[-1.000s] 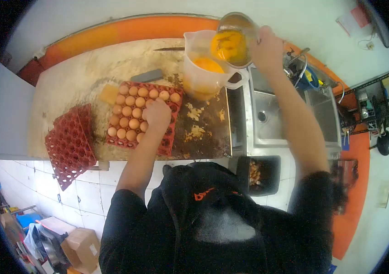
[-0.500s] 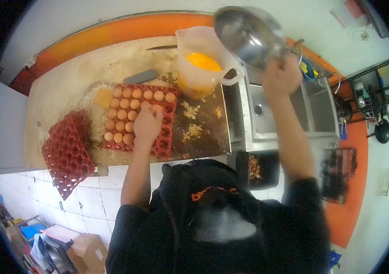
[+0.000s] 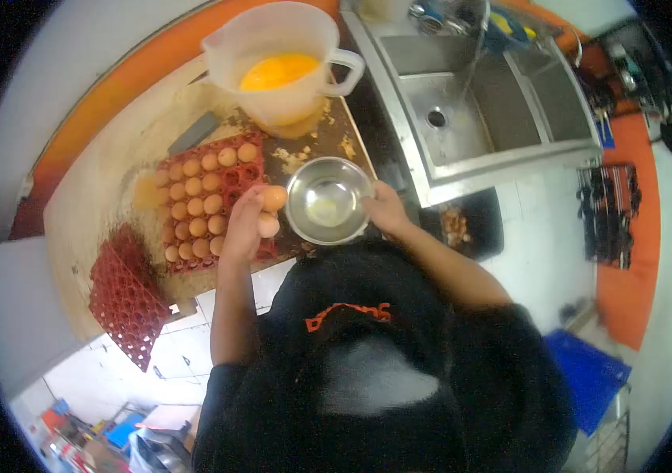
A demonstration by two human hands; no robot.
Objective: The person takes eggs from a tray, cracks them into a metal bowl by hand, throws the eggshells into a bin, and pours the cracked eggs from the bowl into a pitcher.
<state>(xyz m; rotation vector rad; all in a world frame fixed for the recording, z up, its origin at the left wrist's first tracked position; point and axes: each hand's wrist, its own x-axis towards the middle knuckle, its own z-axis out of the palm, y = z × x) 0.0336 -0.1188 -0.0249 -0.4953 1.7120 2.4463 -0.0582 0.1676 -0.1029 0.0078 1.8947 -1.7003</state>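
My left hand [image 3: 245, 223] is closed around two brown eggs [image 3: 274, 198], just left of a shiny metal bowl [image 3: 326, 200]. My right hand [image 3: 388, 208] grips the bowl's right rim; a little clear liquid lies in its bottom. A red egg tray [image 3: 232, 176] with several brown eggs rests on the worktop, left of my left hand, its right-hand cells bare. Behind the bowl stands a large translucent jug [image 3: 269, 102] with orange-yellow egg in it, its handle toward the right.
Stacked red trays [image 3: 127, 296] overhang the worktop's left front edge. A grey block [image 3: 194, 132] lies behind the eggs. Right of the worktop is a steel sink [image 3: 462, 130], with a black bin [image 3: 482, 225] in front. A blue object [image 3: 587, 377] is at lower right.
The bowl has come down from above the jug to the worktop's front edge, now upright. My left hand has lifted two eggs from the tray toward it. The view has shifted.
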